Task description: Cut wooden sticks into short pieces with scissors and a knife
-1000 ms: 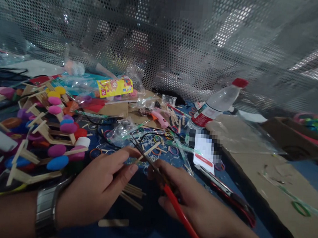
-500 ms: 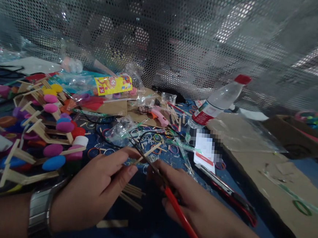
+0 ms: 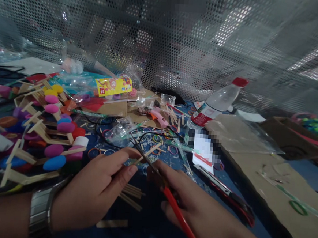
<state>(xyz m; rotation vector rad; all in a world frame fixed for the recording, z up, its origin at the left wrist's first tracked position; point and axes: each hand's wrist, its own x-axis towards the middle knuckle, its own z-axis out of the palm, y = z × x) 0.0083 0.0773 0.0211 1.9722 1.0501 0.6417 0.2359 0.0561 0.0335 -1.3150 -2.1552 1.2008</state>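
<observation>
My left hand, with a metal-banded watch on its wrist, pinches a thin wooden stick between thumb and fingers. In my right hand is a pair of red-handled scissors, its dark blades pointing up and left. The blades cross the stick near my left fingertips; whether they cut into it I cannot tell. Below the hands lie several loose wooden sticks and a flat wooden piece.
Wooden stick assemblies with coloured round pieces crowd the left. Behind are a yellow-labelled packet, a pink glue gun and scattered rubber bands. At right are a tilted bottle, a phone, a utility knife and cardboard.
Both hands keep nearly the same pose on the stick and scissors. The view has shifted slightly, so the bottle, phone and knife appear a little farther left.
</observation>
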